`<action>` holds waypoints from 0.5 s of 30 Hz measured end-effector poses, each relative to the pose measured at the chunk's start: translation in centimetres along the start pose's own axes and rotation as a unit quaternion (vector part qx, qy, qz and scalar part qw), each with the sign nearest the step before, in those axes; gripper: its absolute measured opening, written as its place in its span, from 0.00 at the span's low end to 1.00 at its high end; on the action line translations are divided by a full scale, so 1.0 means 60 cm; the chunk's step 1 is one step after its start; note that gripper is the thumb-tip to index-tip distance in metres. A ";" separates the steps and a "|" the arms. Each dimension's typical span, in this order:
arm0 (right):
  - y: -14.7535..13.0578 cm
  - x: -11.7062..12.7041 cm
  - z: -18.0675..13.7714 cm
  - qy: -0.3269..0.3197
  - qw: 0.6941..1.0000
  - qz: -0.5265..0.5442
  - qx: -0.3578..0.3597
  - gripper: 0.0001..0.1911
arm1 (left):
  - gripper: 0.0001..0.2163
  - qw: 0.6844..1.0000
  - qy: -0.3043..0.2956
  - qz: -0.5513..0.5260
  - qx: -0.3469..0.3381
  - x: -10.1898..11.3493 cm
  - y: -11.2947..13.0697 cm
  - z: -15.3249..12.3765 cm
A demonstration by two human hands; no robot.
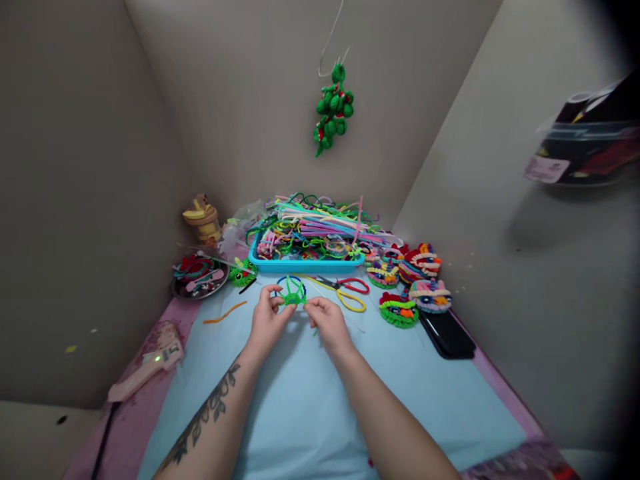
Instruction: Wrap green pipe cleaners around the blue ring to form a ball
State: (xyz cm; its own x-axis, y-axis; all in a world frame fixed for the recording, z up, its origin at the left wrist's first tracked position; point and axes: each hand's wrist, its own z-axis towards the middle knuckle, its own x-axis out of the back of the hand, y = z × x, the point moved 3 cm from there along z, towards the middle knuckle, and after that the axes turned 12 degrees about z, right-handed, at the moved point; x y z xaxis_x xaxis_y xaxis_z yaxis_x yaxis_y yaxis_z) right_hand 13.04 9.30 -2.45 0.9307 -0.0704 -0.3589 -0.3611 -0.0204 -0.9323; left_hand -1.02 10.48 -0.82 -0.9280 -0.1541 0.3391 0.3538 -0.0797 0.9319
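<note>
A round frame of bent pipe cleaners [292, 291], with a blue rim and green spokes, is held up over the light blue cloth. My left hand [269, 317] grips its left side between thumb and fingers. At its lower right edge my right hand [326, 321] is closed in a pinch, with a bit of green pipe cleaner showing below the fingers. Whether that bit belongs to the frame I cannot tell. Just behind lie scissors [345, 293] with one red and one yellow handle. An orange pipe cleaner [225, 312] rests to the left.
A blue tray [306, 266] heaped with pipe cleaners stands at the back. Several colourful pipe-cleaner pieces [399, 310] and a black phone [448, 335] are on the right. On the left are a pink glue gun [150, 368] with a lit green light and a metal bowl [200, 291].
</note>
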 end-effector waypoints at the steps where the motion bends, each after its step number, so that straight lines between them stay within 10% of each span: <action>1: -0.001 0.005 0.003 -0.008 1.000 0.013 -0.005 0.12 | 0.20 1.000 -0.014 -0.010 0.007 0.000 -0.001 0.001; 5: -0.007 0.019 0.016 -0.040 0.998 0.037 -0.016 0.19 | 0.22 0.989 -0.092 -0.089 0.076 0.001 -0.004 0.004; 15: -0.041 0.011 0.002 -0.048 0.940 -0.223 0.255 0.04 | 0.24 0.970 -0.181 -0.131 0.100 -0.010 -0.001 -0.006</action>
State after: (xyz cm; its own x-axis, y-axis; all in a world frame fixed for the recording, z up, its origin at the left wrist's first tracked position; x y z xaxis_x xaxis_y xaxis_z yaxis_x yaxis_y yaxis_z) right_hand 14.54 9.43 -0.42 0.9927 -0.0771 0.0923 0.1174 0.4560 -0.8822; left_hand -0.46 10.22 -1.10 -0.9758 0.2047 0.0769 0.1047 0.1283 0.9862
